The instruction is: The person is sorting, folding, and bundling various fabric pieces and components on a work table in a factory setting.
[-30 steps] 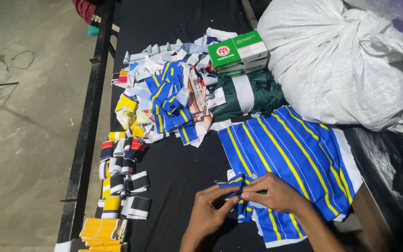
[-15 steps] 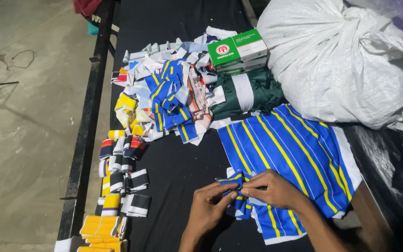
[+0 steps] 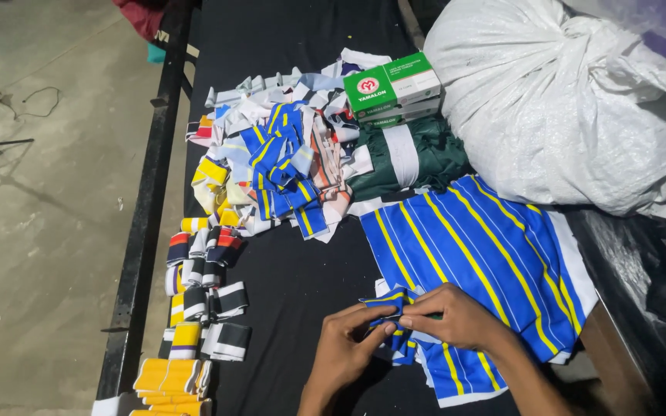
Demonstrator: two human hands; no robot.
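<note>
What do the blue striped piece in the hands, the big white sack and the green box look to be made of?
Blue striped piece, pinched by left hand and right hand: soft knit fabric, judging by its limp folds. White sack: probably woven plastic, slightly glossy, crinkled, knotted on top. Green box: likely printed cardboard, with sharp flat edges.

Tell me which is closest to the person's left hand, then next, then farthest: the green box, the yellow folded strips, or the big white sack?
From the left hand:
1. Yellow folded strips, low on the left by the table edge.
2. Green box, far up the table.
3. Big white sack, top right.
</note>
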